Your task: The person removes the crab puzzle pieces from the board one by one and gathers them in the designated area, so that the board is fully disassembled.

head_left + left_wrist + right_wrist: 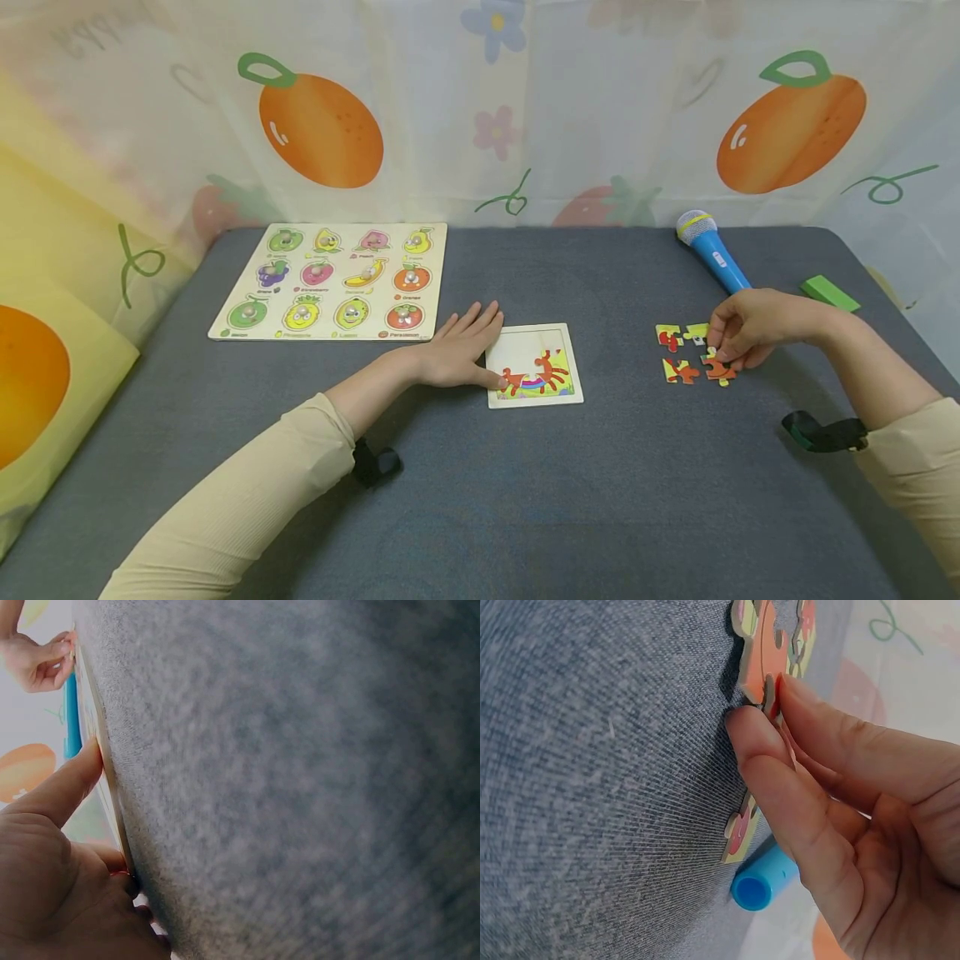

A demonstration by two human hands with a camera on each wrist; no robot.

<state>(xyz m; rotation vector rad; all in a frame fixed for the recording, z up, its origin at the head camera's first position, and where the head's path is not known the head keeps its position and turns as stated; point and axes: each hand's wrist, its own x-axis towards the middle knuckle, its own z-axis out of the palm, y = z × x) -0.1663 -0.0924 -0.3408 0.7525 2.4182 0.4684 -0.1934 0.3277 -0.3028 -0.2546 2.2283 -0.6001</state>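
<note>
My left hand [453, 357] lies flat with straight fingers at the left side of a small wooden puzzle tray [536, 403]. Its thumb presses on the tray's lower left corner, as the left wrist view also shows. Part of an orange animal picture with a rainbow-striped belly fills the tray's lower half; the upper half shows bare board. Over at the right, my right hand [753, 329] pinches a jigsaw piece [771, 701] between thumb and fingers, which hide most of it. Several loose jigsaw pieces [679, 372] with yellow, red and orange print lie on the cloth beside that hand.
A fruit peg board [330, 282] lies at the back left. Behind my right hand is a blue toy microphone [720, 260], with a green block [830, 293] farther right. A printed curtain [525, 100] hangs along the back edge of the grey table [525, 517].
</note>
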